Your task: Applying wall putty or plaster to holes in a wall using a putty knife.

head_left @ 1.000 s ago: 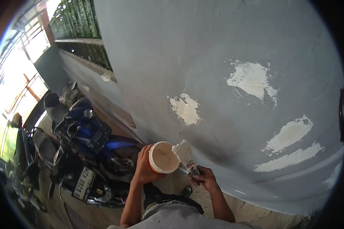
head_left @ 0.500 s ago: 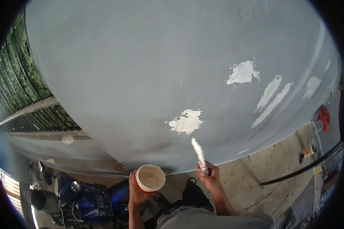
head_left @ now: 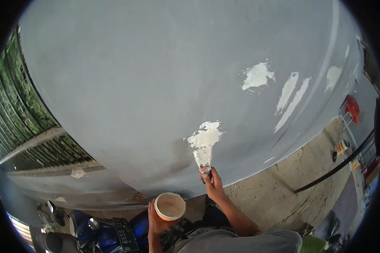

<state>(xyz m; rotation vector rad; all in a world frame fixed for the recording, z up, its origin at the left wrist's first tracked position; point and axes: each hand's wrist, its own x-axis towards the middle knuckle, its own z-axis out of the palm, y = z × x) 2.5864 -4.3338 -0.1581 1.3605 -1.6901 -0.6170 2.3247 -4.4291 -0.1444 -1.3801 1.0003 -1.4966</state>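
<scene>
My left hand [head_left: 155,220] grips a round white tub [head_left: 170,206] with an orange band, and pale filler coats its inside. In my right hand [head_left: 214,185] is a putty knife [head_left: 203,157], its blade smeared with white filler. The blade meets the grey wall [head_left: 126,84] at the lower edge of a white filler patch [head_left: 205,134], or very close to it; exact contact I cannot tell. Higher on the right are another ragged filler patch [head_left: 258,76] and two slanting white strips [head_left: 292,101].
A blue motorcycle [head_left: 101,234] stands close at lower left. Black window bars [head_left: 25,109] line the far left. On the right lie a cracked concrete floor [head_left: 278,189], a long dark bar [head_left: 325,179], a white-and-orange container [head_left: 341,146] and a red cloth [head_left: 353,109].
My right hand has moved up and left, bringing the putty knife to the lower edge of the filler patch, its blade now turned broadside. The tub stays in my left hand; the view has shifted slightly.
</scene>
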